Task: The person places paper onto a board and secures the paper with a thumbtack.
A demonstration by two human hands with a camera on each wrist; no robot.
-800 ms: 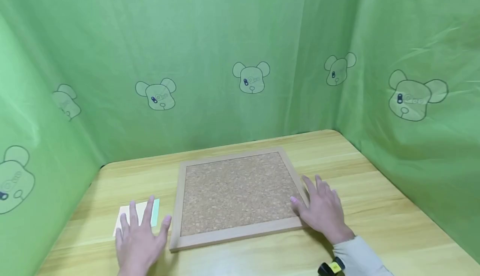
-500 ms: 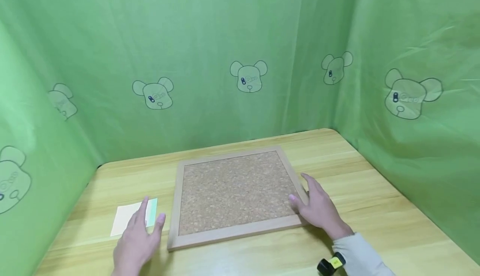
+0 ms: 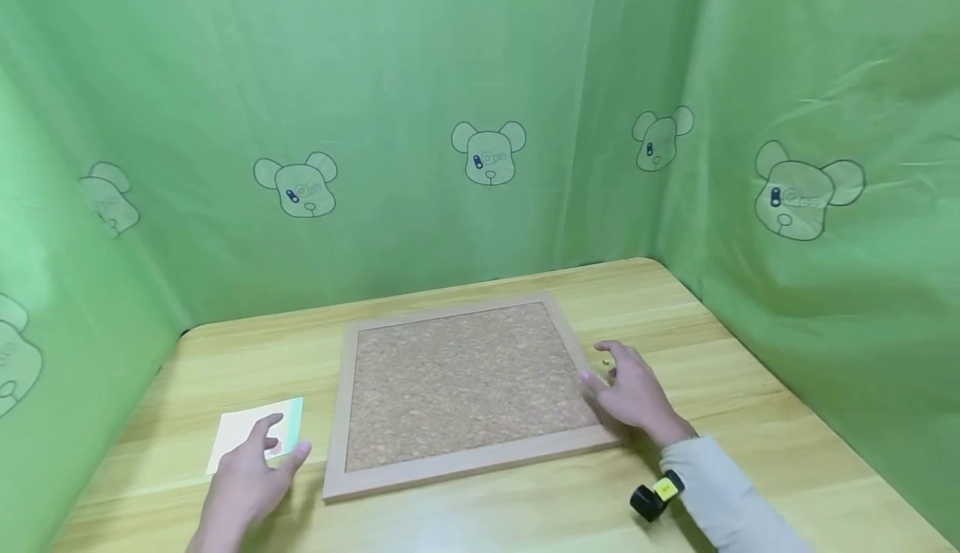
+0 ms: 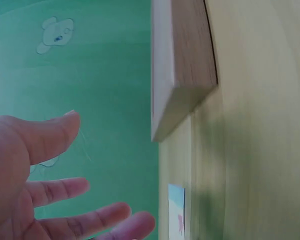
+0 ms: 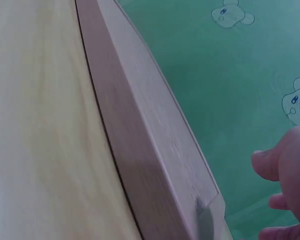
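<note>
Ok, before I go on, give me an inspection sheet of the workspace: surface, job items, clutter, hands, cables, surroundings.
Surface: wood-look table, with rounded far corners.
Job items: wood-framed cork board lying flat; pale paper with a green right edge, left of the board and apart from it.
Clutter: gold speck by the right fingers, too small to identify.
Left hand: above the table by the paper, fingers loosely bent, holding nothing visible.
Right hand: at the board's right edge, thumb and forefinger apart; contact unclear.
Cables: nothing seen.
Surroundings: green curtain with bear faces behind and on both sides.
</note>
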